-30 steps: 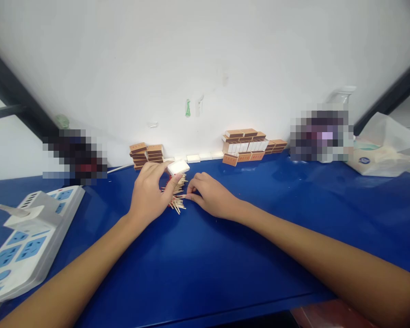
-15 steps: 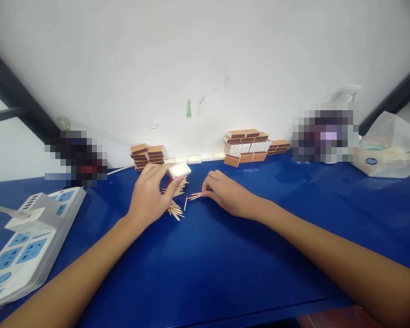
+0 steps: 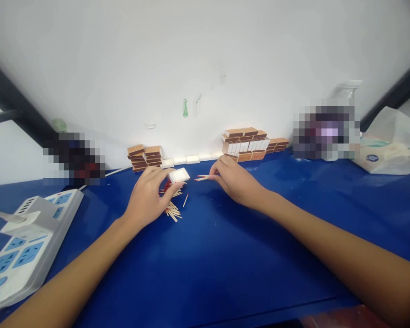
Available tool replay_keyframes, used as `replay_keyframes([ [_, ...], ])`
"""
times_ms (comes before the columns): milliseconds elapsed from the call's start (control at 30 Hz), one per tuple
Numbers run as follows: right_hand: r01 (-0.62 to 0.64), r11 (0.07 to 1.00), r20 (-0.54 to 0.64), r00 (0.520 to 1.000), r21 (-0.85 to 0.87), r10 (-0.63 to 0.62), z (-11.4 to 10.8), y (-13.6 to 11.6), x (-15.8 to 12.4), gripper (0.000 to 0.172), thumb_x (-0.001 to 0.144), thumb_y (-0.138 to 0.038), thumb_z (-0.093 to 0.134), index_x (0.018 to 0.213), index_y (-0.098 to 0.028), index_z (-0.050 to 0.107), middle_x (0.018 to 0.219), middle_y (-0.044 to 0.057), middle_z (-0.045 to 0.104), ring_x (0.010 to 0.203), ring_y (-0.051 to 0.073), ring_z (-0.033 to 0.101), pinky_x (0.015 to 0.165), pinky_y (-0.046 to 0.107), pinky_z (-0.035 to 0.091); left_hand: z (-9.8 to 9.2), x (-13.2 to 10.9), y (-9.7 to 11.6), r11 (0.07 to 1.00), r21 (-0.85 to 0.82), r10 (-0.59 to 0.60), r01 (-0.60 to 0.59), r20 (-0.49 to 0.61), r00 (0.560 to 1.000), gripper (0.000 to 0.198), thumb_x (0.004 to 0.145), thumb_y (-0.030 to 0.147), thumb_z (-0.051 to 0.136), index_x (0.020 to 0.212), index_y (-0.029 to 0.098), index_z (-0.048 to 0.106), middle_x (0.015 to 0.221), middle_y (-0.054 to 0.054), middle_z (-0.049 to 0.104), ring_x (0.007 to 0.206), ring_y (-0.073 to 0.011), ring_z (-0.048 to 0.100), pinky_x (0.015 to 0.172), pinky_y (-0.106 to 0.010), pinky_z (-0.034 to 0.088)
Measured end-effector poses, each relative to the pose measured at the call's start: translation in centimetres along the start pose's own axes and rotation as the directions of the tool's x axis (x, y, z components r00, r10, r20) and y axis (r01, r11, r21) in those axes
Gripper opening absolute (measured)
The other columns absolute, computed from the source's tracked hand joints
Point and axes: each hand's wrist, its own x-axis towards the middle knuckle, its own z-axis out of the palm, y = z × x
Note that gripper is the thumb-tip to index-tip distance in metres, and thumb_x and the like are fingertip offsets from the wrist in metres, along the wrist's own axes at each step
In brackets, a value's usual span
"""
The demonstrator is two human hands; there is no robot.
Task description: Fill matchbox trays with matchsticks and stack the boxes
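Note:
Between the thumb and fingers of my left hand is a white matchbox tray, held tilted above the table. Under and beside that hand lies a loose pile of red-tipped matches, partly hidden by the thumb and palm. One single match lies apart, just right of the pile. My right hand pinches a few matches, raised off the table with their red heads pointing left toward the tray. A small gap separates these heads from the tray.
Matchboxes stand against the wall in a left stack and a larger right stack. White trays line the wall between them. A power strip lies on the blue table at left; a plastic bag sits at far right.
My right hand has lifted the pinched matches up from the table, away from the pile and to tray height. My left hand keeps the tray almost in place, slightly lower.

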Motion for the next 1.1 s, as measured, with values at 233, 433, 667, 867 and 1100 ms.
replay_keyframes([
  [233,-0.02,0.999,-0.119,0.993,0.05,0.026,-0.4,-0.7,0.2,0.014,0.105,-0.03,0.052,0.096,-0.02,0.055,0.101,0.009,0.061,0.091,0.024,0.059,0.079,0.038,0.047,0.2,-0.3,0.3,0.998,-0.052,0.027,-0.023,0.067,0.997,0.039,0.099,0.04,0.066,0.131,0.017,0.066,0.094,-0.007,0.069,0.094,-0.0237,0.06,0.083,-0.038,0.053],
  [433,0.064,0.993,-0.119,0.992,0.1,-0.051,-0.3,-2.5,-0.3,0.014,0.106,-0.03,0.053,0.096,-0.02,0.055,0.1,0.008,0.06,0.09,0.022,0.057,0.079,0.036,0.047,0.2,-0.5,1.5,0.987,-0.157,0.051,-0.033,0.111,0.992,0.039,0.099,0.041,0.065,0.132,0.019,0.066,0.109,-0.009,0.072,0.103,-0.025,0.061,0.088,-0.04,0.053],
  [667,0.175,0.969,-0.006,0.984,0.174,-0.177,-0.1,-3.3,-0.7,0.011,0.106,-0.02,0.048,0.1,-0.019,0.057,0.104,0.008,0.059,0.094,0.02,0.056,0.083,0.034,0.047,0.0,-0.5,2.2,0.955,-0.295,0.049,-0.005,0.142,0.989,0.033,0.098,0.04,0.068,0.128,0.025,0.069,0.119,-0.006,0.073,0.109,-0.0237,0.062,0.094,-0.039,0.052],
  [867,0.167,0.959,0.002,0.985,0.23,-0.172,-0.3,-3.1,-0.8,0.012,0.107,-0.026,0.05,0.107,-0.02,0.06,0.104,0.006,0.059,0.091,0.018,0.056,0.08,0.032,0.046,-0.1,-0.4,2.2,0.925,-0.36,-0.048,0.117,0.194,0.98,0.032,0.097,0.042,0.068,0.126,0.028,0.071,0.116,-0.005,0.073,0.108,-0.0233,0.064,0.095,-0.04,0.053],
  [1100,0.086,0.922,-0.029,0.996,0.378,-0.081,-0.2,-3.1,-0.6,0.012,0.103,-0.025,0.059,0.112,-0.018,0.062,0.088,0.001,0.062,0.076,0.013,0.055,0.07,0.028,0.043,-0.1,-0.3,2.1,0.883,-0.395,-0.173,0.252,0.224,0.959,0.035,0.096,0.045,0.069,0.128,0.032,0.072,0.114,-0.004,0.071,0.102,-0.0208,0.066,0.09,-0.035,0.055],
])
